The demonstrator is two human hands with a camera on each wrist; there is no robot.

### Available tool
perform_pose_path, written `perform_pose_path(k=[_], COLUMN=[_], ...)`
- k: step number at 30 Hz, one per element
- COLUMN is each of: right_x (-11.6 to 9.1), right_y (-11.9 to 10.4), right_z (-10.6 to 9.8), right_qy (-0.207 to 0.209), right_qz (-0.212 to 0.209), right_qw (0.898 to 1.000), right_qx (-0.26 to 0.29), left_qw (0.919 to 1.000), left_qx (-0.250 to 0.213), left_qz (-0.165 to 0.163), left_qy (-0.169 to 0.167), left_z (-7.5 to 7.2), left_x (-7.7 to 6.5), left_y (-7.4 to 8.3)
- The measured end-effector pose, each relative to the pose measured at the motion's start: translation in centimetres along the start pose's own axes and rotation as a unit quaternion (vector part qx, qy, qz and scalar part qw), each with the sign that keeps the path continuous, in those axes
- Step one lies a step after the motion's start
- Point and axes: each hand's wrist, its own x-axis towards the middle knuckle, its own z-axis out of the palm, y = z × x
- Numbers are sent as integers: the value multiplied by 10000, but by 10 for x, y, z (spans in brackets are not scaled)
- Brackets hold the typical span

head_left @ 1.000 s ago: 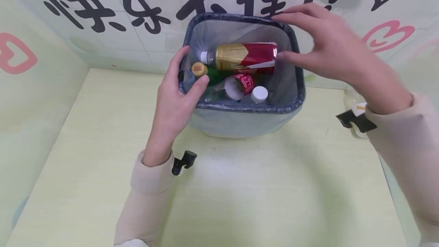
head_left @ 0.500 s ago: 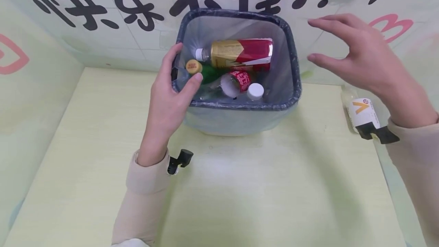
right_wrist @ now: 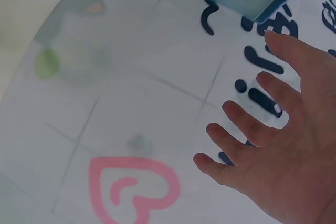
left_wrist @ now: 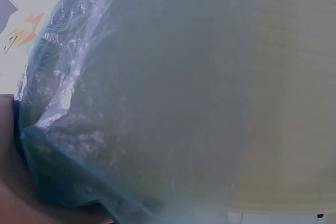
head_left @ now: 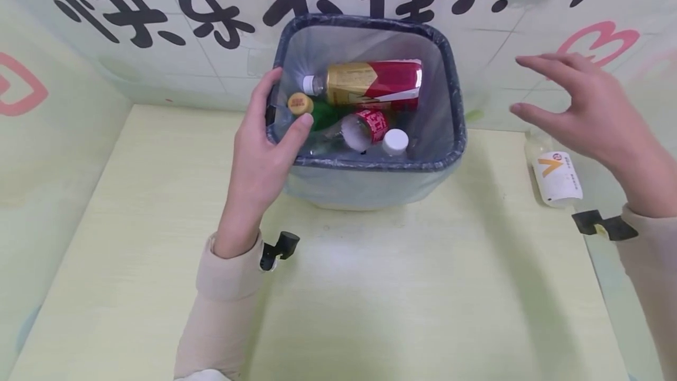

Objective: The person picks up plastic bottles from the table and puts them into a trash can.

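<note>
My left hand (head_left: 259, 154) grips the left rim of a trash bin (head_left: 381, 164) lined with a bluish plastic bag, thumb on the inner side. In the left wrist view the bag (left_wrist: 157, 77) fills most of the picture. Inside the bin lie a red-and-gold can (head_left: 396, 84), a yellow-capped green bottle (head_left: 300, 103), a clear bottle with a red label (head_left: 374, 125) and a white cap (head_left: 395, 141). Right of the bin my right hand (head_left: 597, 113) hangs in the air, holding nothing, fingers spread. Below it lies a clear bottle with a white label (head_left: 557, 175), nearest to this hand.
The bin stands on a pale wooden table (head_left: 370, 287) against the back wall (head_left: 211, 69), which carries black lettering and pink hearts. A side wall (head_left: 42, 151) rises at the left. The labelled bottle lies near the table's right edge.
My right hand has moved away from the bin's right rim, out to the right and slightly down, uncovering the labelled bottle. The left hand has kept its hold on the rim.
</note>
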Motion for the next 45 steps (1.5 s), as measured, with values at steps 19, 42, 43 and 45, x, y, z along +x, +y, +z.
perform_pose_path(k=[19,42,43,45], right_x=[-22,-50,-51,-52], right_y=[34,73,74,78], right_z=[-2,7,8,10], right_qy=[-250,-578,-583,-599], right_qz=[676,1247,1273,1334], right_qw=[9973,9905,9901,9892], right_qx=[-119,-91,-86,-70], left_qw=[10000,9999,9999,9998], left_qx=[-44,-122,-118,-127], left_qz=[41,-108,-113,-119], left_qy=[19,-13,-11,-10], left_z=[1,1,1,0], left_x=[0,-1,-1,-1], left_y=[-1,-1,0,-1])
